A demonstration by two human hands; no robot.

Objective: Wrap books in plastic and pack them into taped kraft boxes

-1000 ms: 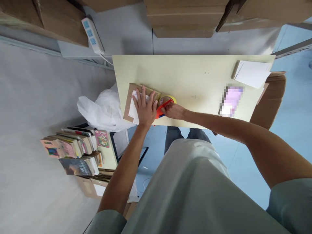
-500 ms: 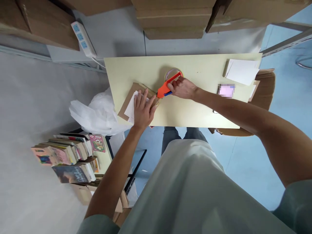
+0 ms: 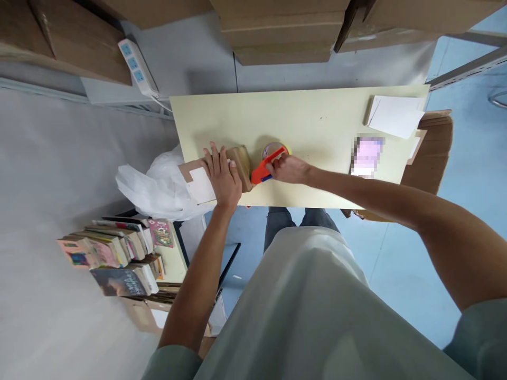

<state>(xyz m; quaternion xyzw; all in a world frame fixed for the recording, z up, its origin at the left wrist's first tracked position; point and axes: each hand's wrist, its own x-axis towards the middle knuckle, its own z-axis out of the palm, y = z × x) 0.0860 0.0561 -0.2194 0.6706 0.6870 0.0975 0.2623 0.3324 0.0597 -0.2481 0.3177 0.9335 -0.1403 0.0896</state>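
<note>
On the left part of the cream table [image 3: 317, 132] lies a brown cardboard parcel [image 3: 241, 158] with a white paper label [image 3: 200, 184] on its top. My left hand [image 3: 222, 177] lies flat on the parcel with its fingers spread, partly covering the label. My right hand [image 3: 291, 168] is wrapped round the handle of an orange tape dispenser [image 3: 261, 170], which carries a roll of tape [image 3: 266, 150]. The front end of the dispenser is at the parcel's right side; whether the tape still joins the two I cannot tell.
White papers [image 3: 396, 113] and a blurred-out pinkish thing [image 3: 367, 153] lie on the table's right. An open carton [image 3: 430, 153] stands beyond that end. White plastic wrap [image 3: 158, 182], stacked books [image 3: 119, 248] and a power strip [image 3: 138, 68] are on the left. Large cardboard boxes [image 3: 283, 31] line the back.
The parcel has turned and now lies nearer the front edge with my left hand on it. My right hand has brought the tape dispenser towards me and slightly left.
</note>
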